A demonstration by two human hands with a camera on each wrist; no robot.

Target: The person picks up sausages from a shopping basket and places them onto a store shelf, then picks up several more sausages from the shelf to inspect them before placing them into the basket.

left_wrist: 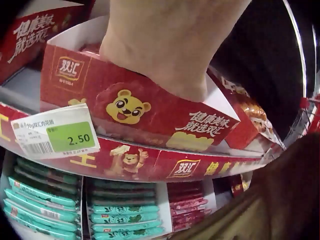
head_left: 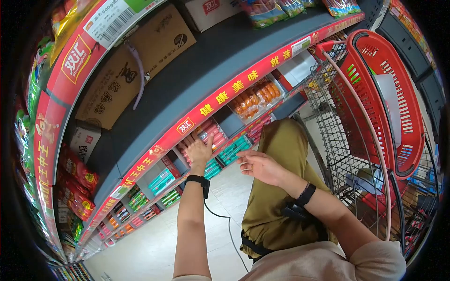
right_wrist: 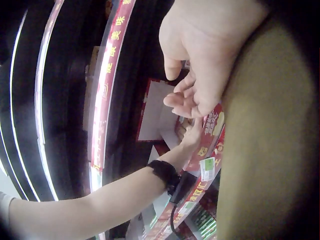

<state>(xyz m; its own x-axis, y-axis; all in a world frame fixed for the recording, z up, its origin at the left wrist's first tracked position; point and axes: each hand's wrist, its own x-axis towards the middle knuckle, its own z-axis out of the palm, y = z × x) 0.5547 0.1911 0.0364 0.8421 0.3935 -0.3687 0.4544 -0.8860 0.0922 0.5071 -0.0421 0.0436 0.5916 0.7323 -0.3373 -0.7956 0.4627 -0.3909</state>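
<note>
My left hand (head_left: 198,151) reaches into a red display box (left_wrist: 82,95) on a low shelf, its fingers spread over pink-wrapped sausages (head_left: 215,134). In the left wrist view the box's front panel, with a cartoon bear on it, hides the fingers. The right hand (head_left: 261,167) hovers by the bent knee, palm partly up and fingers loosely bent, holding nothing. In the right wrist view it overlaps the left forearm (right_wrist: 100,200) and the box beyond.
Below sit teal-wrapped sausages (left_wrist: 125,221); a 2.50 price tag (left_wrist: 57,135) hangs at the shelf edge. Orange sausages (head_left: 257,99) fill a neighbouring box. A cardboard box (head_left: 117,84) stands one shelf up. On the right is a wire cart (head_left: 323,100) with a red basket (head_left: 363,100).
</note>
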